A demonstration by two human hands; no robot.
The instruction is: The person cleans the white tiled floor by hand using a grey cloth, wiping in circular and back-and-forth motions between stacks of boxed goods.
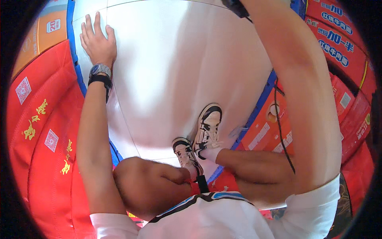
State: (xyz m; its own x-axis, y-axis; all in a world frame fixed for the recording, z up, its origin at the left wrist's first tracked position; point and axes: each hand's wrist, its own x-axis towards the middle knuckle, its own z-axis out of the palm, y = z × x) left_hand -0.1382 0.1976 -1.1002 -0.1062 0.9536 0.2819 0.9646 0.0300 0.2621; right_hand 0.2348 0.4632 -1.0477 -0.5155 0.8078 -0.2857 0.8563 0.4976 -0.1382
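Observation:
My left hand (98,42) is held out over the white tiled floor (159,59), fingers spread, with nothing in it. A silver watch (99,71) and a black band (100,81) are around that wrist. The hand is nearest to the blue edging (73,40) along the left; whether it touches anything below, I cannot tell. My right forearm (298,79) reaches up past the top edge, so my right hand is out of the picture. Only a dark piece (235,7) by that wrist shows there.
Red packages (51,119) and an orange carton (45,32) line the left side. Red cartons (334,36) are stacked on the right, beside more blue edging (254,115). A black cable (279,131) hangs near my right arm. My legs and sneakers (209,123) occupy the lower middle.

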